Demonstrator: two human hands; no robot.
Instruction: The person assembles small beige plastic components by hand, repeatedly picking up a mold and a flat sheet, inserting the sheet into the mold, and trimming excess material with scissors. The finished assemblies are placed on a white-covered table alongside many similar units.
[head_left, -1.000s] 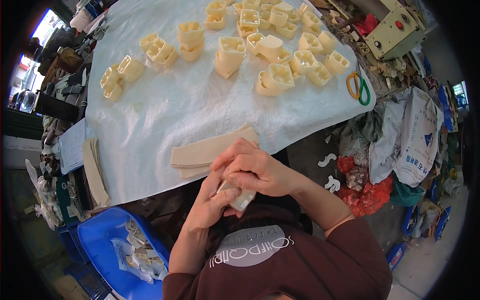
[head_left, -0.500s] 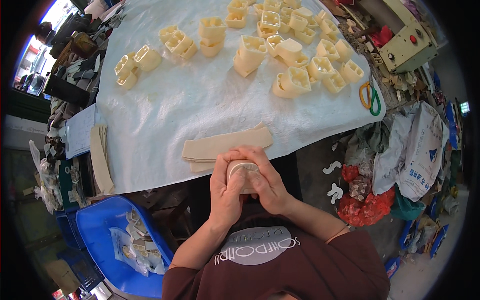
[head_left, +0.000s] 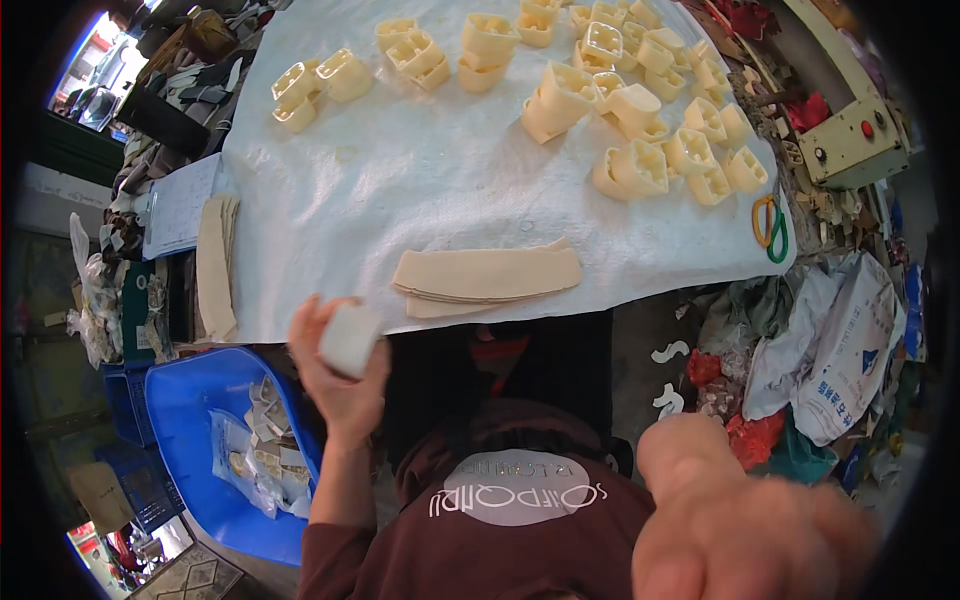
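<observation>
My left hand point(head_left: 340, 395) is wrapped round a pale, rounded, block-like piece point(head_left: 350, 338), just off the table's front edge. Motion blurs the piece a little. Close to the camera at the lower right is my right hand point(head_left: 755, 530), large and smeared, so its fingers do not show clearly. A stack of long beige strips point(head_left: 490, 275) lies along the front edge of the white-covered table point(head_left: 330, 210), to the right of my left hand. A second stack of beige strips point(head_left: 216, 268) lies by the table's left edge.
Many hollow cream pieces point(head_left: 637, 168) stand across the back of the table, some stacked. Scissors with orange and green handles point(head_left: 770, 228) lie at the right edge. A blue tub point(head_left: 190, 430) with scraps is at lower left. White sacks point(head_left: 830, 340) and red bags crowd the right.
My two hands, together round the pale piece before, have parted. The left has carried it leftward; the right has swung toward the lower right. The view has shifted somewhat.
</observation>
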